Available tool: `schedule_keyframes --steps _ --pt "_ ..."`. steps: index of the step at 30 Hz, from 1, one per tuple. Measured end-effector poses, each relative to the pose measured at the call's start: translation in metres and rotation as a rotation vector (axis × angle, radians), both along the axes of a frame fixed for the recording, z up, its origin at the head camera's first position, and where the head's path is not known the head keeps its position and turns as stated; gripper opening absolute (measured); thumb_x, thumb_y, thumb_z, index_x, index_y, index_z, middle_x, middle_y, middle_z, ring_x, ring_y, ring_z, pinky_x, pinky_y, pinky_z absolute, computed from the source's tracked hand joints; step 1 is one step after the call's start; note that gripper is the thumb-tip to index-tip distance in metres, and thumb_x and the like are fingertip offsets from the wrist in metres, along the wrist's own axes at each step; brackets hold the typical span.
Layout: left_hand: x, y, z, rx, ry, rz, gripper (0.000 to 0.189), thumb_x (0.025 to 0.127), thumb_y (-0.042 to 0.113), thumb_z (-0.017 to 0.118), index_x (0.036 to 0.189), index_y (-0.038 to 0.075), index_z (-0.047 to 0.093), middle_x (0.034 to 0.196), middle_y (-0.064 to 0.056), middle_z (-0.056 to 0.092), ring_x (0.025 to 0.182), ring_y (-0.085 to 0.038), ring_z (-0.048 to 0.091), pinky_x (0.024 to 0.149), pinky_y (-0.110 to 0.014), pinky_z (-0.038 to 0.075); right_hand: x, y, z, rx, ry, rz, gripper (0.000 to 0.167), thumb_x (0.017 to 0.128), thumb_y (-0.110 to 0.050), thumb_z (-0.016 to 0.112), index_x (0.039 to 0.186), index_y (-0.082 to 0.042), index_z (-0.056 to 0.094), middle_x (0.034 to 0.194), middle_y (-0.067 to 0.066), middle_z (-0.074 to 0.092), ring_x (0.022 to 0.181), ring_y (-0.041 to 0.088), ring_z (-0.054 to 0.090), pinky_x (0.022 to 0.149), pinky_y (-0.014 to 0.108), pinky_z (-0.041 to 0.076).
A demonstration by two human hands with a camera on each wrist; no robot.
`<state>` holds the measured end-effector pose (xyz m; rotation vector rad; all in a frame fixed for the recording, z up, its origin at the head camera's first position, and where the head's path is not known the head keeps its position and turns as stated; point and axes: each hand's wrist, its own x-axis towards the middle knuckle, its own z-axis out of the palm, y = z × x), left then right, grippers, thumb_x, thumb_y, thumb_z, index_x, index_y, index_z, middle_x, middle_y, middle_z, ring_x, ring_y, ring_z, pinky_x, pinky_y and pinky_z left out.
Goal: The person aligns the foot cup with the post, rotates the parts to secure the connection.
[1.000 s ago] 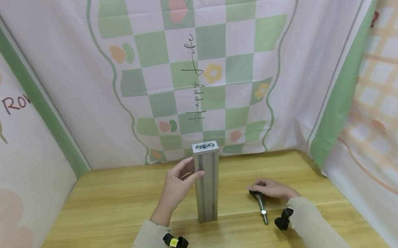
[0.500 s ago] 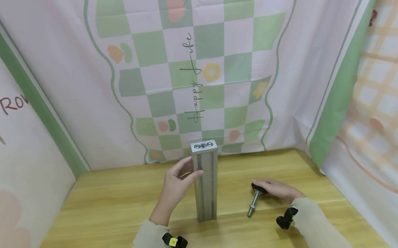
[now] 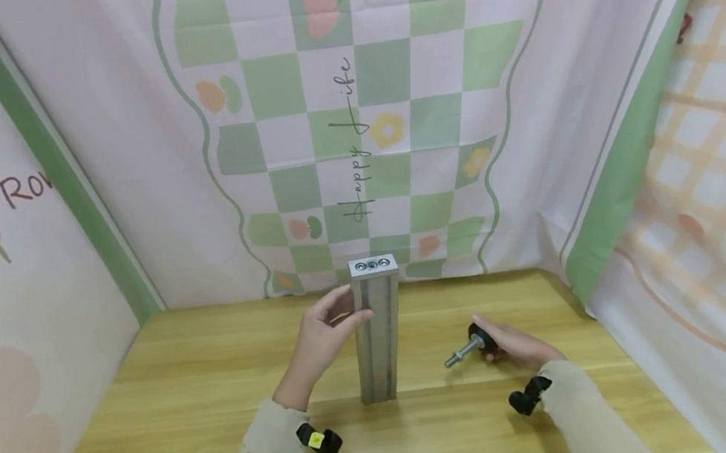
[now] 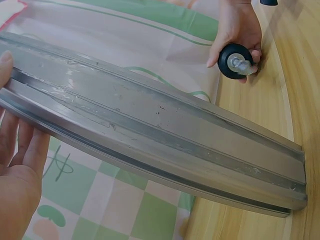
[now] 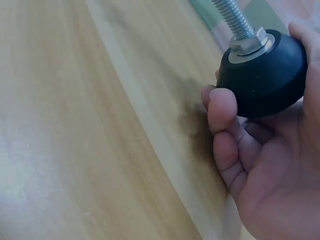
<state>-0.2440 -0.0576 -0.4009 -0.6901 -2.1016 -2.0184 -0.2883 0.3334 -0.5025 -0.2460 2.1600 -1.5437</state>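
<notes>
— Right grip, holding anything?
— Yes, pinching the threaded foot by its black base, raised over the surface between the post and the right edge
— And the left grip?
— Curled round the post's upper part; it stands upright on the surface
— Risk?
— Post could topple if bumped off that one-sided hold; threaded foot might drop if fingertips slide
</notes>
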Motion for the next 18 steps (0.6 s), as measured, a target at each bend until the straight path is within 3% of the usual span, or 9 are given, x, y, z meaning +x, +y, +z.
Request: schedule_keyframes --steps 7,12,18 --pt "0.000 -0.001 0.001 0.001 -0.005 -0.008 0.045 0.089 0.022 0.079 0.130 0.013 0.066 0.112 -0.007 0.070 0.106 -0.023 0.066 0.093 -0.031 0.054 0.002 0.000 0.004 -0.033 0.001 -0.063 0.062 0.105 -0.060 0.029 0.092 -0.003 0.051 0.077 0.004 0.043 0.067 0.019 0.040 0.068 0.030 0.040" --pt "0.001 -0.001 0.001 -0.006 -0.010 -0.008 0.046 0.089 0.021 0.079 0.131 0.011 0.065 0.112 -0.007 0.069 0.106 -0.023 0.066 0.093 -0.031 0.054 0.005 -0.001 0.006 -0.051 0.000 -0.136 0.061 0.105 -0.058 0.035 0.102 -0.001 0.056 0.083 0.004 0.049 0.072 0.017 0.044 0.068 0.028 0.043" --pt "0.001 -0.002 0.001 -0.005 -0.012 -0.009 0.047 0.089 0.020 0.079 0.132 0.010 0.064 0.111 -0.007 0.069 0.105 -0.023 0.066 0.093 -0.031 0.054 0.002 -0.001 0.014 -0.091 0.060 -0.140 0.059 0.108 -0.052 0.036 0.121 0.004 0.051 0.091 0.012 0.054 0.074 0.017 0.050 0.066 0.027 0.048"
